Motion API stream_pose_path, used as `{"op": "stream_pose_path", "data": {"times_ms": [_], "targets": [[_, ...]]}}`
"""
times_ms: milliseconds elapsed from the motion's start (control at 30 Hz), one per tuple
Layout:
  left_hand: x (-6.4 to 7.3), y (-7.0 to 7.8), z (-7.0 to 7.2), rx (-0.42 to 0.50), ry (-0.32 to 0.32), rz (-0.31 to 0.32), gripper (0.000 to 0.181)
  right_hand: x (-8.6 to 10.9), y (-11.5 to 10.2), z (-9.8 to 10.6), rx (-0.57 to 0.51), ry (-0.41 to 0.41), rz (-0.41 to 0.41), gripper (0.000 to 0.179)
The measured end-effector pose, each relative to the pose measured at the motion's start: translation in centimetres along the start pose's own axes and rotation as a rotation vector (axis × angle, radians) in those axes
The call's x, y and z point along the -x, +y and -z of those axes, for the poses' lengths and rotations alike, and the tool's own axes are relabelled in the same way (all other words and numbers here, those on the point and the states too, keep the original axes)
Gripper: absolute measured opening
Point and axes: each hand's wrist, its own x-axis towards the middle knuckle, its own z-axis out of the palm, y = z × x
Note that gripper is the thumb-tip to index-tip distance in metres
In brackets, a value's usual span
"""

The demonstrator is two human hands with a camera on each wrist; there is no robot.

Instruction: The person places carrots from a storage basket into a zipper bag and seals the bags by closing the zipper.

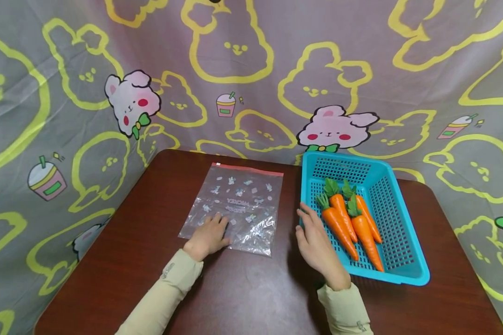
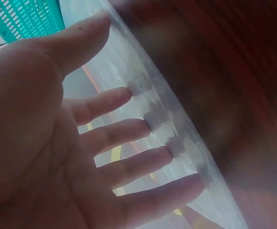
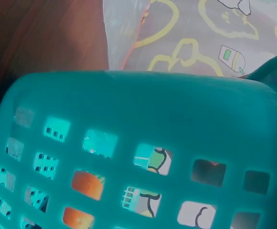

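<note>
A clear zip bag [image 1: 243, 200] with small printed figures and a red zip strip lies flat on the table. My left hand [image 1: 208, 236] rests on its lower left part; the left wrist view shows the fingers spread and fairly straight, tips against the plastic. At the right stands a turquoise plastic basket [image 1: 408, 232] with perforated walls. Several orange carrots [image 1: 366, 242] with green leafy tops lie inside it. Beside the basket's left rim is my right hand [image 1: 318, 244], fingers extended; whether it touches the rim I cannot tell. In the right wrist view the basket wall [image 3: 143, 109] fills most of the picture.
The dark brown wooden table [image 1: 251, 293] has rounded back corners. A grey curtain [image 1: 251, 56] printed with yellow bunny outlines hangs close behind the table and along its sides.
</note>
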Motion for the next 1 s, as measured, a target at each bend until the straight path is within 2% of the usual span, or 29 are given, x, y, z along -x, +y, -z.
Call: {"op": "stream_pose_path", "data": {"times_ms": [267, 600, 1000], "targets": [[0.5, 0.4, 0.0, -0.022, -0.002, -0.017, 0.057, 0.1, 0.0, 0.0, 0.001, 0.005, 0.014, 0.045], [1.4, 1.6, 0.2, -0.009, -0.024, -0.007, 0.056, 0.0, 0.1, 0.0, -0.005, 0.002, 0.013, 0.045], [2.6, 2.4, -0.1, -0.04, -0.037, 0.002, 0.059, 0.1, 0.0, 0.0, -0.017, -0.006, 0.012, 0.046]]}}
